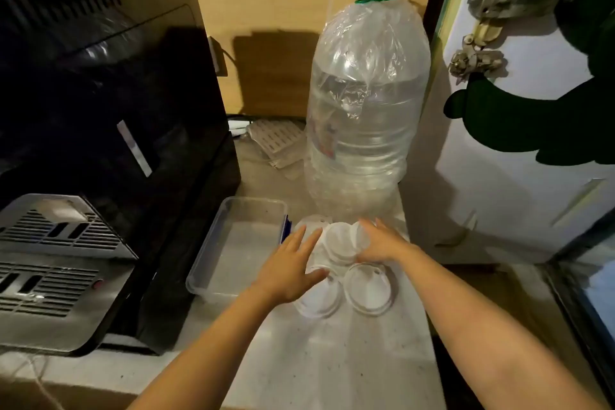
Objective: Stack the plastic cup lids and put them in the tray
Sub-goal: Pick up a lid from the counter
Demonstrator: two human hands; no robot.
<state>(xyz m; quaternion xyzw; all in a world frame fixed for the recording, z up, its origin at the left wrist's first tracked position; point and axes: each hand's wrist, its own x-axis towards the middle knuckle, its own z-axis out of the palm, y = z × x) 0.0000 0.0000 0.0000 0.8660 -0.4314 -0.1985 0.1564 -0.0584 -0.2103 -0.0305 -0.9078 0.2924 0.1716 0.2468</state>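
counter (332, 359): left hand (289, 271) fingers splayed; right hand (382, 241) fingers gripping lid (342, 238).

A pale, speckled bench (332, 359) carries everything. With the clear plastic tray (213, 263) as landmark: clear cup lids (369, 288) lie flat just to its right, a large water bottle (362, 130) with a green cap stands behind and to its right, a black machine (100, 110) sits to its left, and a slotted white piece (276, 138) lies behind it.
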